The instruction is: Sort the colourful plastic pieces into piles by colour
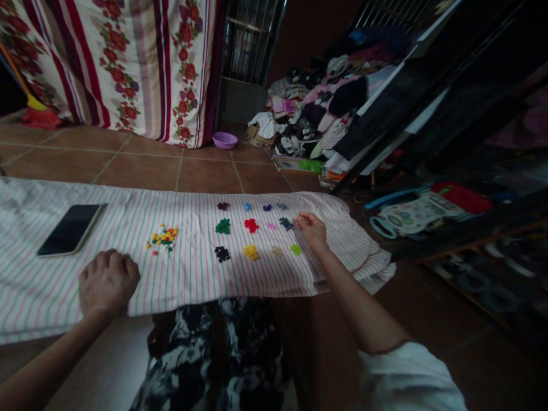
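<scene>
My left hand [109,281] rests on the striped cloth [180,285] with its fingers curled under; anything beneath them is hidden. Above it lies a dark phone [71,229], and to its right a mixed pile of small yellow, orange and green pieces [163,237]. Small piles sorted by colour lie in rows, among them green [223,226], red [251,225], black [222,254] and yellow [251,252]. My right hand [309,228] is just right of the dark grey pile [286,223], thumb and fingertips pinched together. What they hold is too small to name.
Beyond the cloth are the tiled floor [205,173], a purple basin [225,140] and a floral curtain [145,68]. Heaped clothes [317,103] lie at the back. A red and white toy-like object [428,211] and a shelf with shoes [492,279] stand at the right.
</scene>
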The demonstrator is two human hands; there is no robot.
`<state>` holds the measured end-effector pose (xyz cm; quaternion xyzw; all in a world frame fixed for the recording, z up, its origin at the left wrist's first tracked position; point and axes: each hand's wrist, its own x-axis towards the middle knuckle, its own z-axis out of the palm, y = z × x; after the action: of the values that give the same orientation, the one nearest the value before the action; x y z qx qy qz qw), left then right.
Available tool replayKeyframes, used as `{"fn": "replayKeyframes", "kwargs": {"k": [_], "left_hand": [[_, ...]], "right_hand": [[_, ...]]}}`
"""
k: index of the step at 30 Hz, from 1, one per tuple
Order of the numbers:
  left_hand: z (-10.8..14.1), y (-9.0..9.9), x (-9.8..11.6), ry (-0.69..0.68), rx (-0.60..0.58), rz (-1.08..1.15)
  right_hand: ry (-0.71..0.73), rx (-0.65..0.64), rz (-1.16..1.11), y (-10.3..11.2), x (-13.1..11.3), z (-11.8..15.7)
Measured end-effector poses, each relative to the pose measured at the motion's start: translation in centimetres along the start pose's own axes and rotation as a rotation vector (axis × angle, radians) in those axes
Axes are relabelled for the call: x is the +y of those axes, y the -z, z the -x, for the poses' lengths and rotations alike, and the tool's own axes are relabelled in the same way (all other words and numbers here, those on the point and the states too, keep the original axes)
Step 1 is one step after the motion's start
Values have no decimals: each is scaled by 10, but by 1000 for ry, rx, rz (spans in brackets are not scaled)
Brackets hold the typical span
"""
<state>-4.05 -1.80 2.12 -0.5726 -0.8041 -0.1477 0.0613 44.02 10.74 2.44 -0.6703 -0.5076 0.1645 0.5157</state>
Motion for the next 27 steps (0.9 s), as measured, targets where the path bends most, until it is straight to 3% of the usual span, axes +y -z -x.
{"fn": "replayKeyframes", "kwargs": {"k": [7,13,27], "left_hand": [[1,-5,-6,-28,39,-77],[1,-18,-12,-49,148,-34],[0,-18,-13,-58,168,-18]], "right_hand": [[171,-313,122,-47,-52,77],[290,-349,445,-58,-39,134],[323,-423,477,-66,-47,127]]}}
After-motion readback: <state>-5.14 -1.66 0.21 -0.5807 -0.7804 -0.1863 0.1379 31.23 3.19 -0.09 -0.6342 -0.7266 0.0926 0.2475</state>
